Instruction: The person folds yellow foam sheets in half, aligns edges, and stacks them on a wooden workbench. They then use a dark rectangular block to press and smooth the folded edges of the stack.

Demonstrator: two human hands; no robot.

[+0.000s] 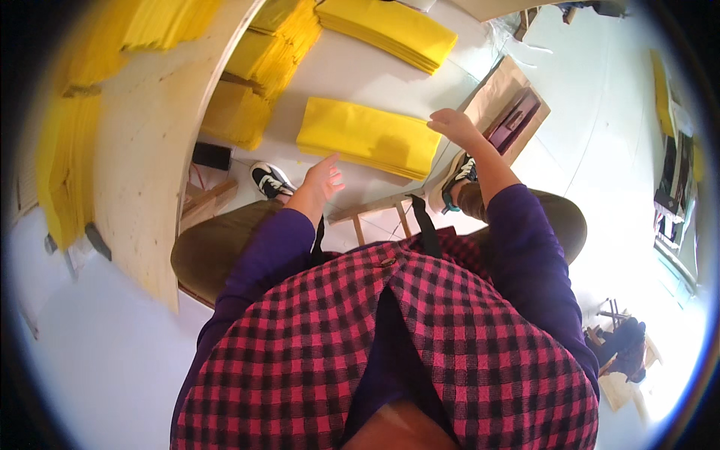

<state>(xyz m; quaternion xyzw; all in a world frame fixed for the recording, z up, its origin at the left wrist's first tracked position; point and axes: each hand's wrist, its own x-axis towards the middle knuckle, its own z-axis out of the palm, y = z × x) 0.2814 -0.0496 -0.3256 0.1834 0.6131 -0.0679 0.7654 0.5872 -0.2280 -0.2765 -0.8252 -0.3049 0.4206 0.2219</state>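
Note:
A folded stack of yellow cloth-like sheets (pixel 367 136) lies on the pale floor in front of me, between my feet. My left hand (pixel 324 180) is just off its near left edge, fingers spread and nothing in them. At the stack's right end is my right hand (pixel 454 126), bent at the wrist. Its fingertips are turned out of sight, so I cannot tell whether they touch the yellow sheets. Farther off, a second yellow stack (pixel 390 31) lies roughly parallel to the first.
More yellow piles (pixel 259 82) stand at the left beside a plywood board (pixel 142 165). A dark phone-like object (pixel 212 156) lies near my left shoe (pixel 271 180). Brown cardboard (pixel 495 86) bearing a dark maroon case (pixel 516 120) is beyond my right shoe (pixel 455 176). Below me is a wooden frame (pixel 381 214).

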